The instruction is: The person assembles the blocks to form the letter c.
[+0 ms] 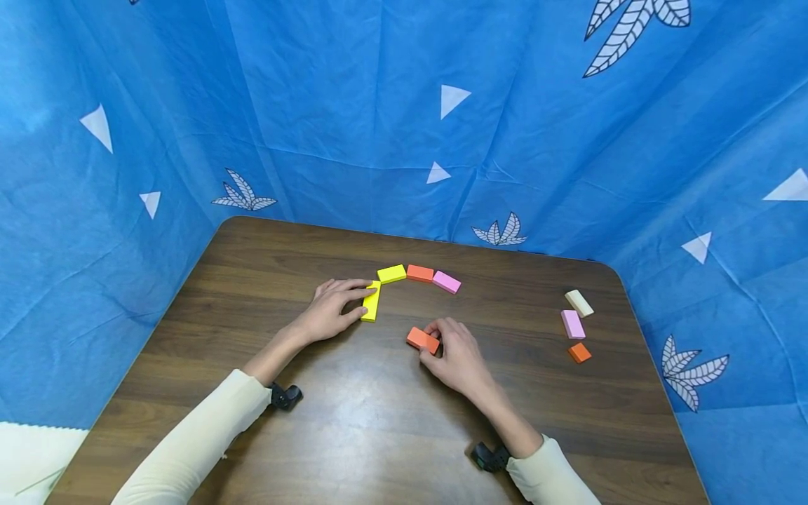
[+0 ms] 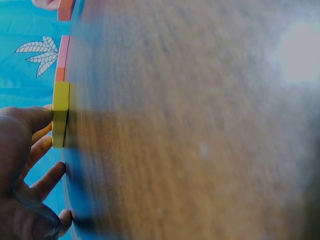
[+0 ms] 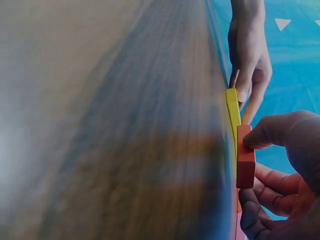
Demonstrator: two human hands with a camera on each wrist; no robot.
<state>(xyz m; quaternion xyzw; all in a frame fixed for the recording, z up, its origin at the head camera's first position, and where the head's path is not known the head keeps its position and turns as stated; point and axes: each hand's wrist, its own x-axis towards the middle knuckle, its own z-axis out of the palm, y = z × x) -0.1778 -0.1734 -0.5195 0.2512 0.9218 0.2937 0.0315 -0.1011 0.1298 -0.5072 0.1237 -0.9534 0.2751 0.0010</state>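
Note:
In the head view my left hand [image 1: 330, 308] rests its fingertips and thumb on the left side and top of a yellow block [image 1: 371, 303], its fingers fairly straight. The left wrist view has the same yellow block [image 2: 60, 107] beside the thumb. My right hand [image 1: 459, 356] pinches an orange block [image 1: 420, 339] by its right end, thumb on the near side and fingers on the far side. The right wrist view shows that orange block [image 3: 245, 157] between thumb and fingers. Beyond the hands, another yellow block [image 1: 391, 273], an orange-red block [image 1: 419, 273] and a pink block [image 1: 447, 282] form a curve.
On the right of the wooden table [image 1: 353, 449] lie a cream block [image 1: 579, 303], a second pink block [image 1: 573, 325] and a smaller orange block [image 1: 579, 353]. A blue patterned curtain [image 1: 328, 140] hangs behind the table and along both sides.

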